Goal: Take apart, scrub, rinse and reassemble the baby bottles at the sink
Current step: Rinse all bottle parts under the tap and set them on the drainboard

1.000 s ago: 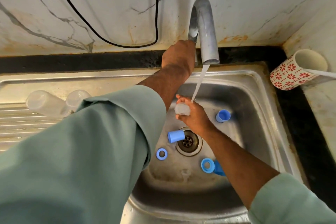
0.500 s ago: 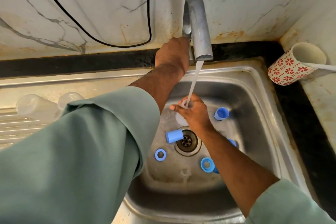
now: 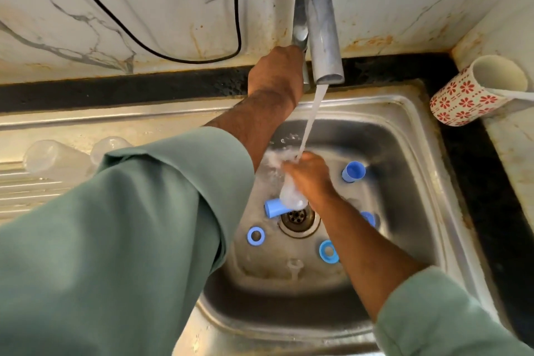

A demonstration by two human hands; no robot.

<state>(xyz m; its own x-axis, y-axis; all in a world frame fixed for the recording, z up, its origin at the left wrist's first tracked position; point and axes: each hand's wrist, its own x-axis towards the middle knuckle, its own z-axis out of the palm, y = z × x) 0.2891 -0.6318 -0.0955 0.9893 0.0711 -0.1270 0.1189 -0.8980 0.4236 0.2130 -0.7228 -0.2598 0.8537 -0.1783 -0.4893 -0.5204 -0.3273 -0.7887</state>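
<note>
A: Rinsing the clear bottle part (image 3: 290, 196) under the stream (image 3: 310, 121), our right hand (image 3: 310, 179) grips it over the drain (image 3: 299, 218); we should turn it so water reaches inside.

B: Our left hand (image 3: 276, 74) is at the tap (image 3: 319, 26); its grip we cannot tell; we read no writing anywhere.

The left hand's (image 3: 276, 72) fingers vanish behind the tap (image 3: 316, 29). The right forearm (image 3: 364, 246) covers part of one blue ring (image 3: 326, 251) and most of a blue cap (image 3: 369, 218). Splashing blurs the clear piece (image 3: 289, 196).
</note>
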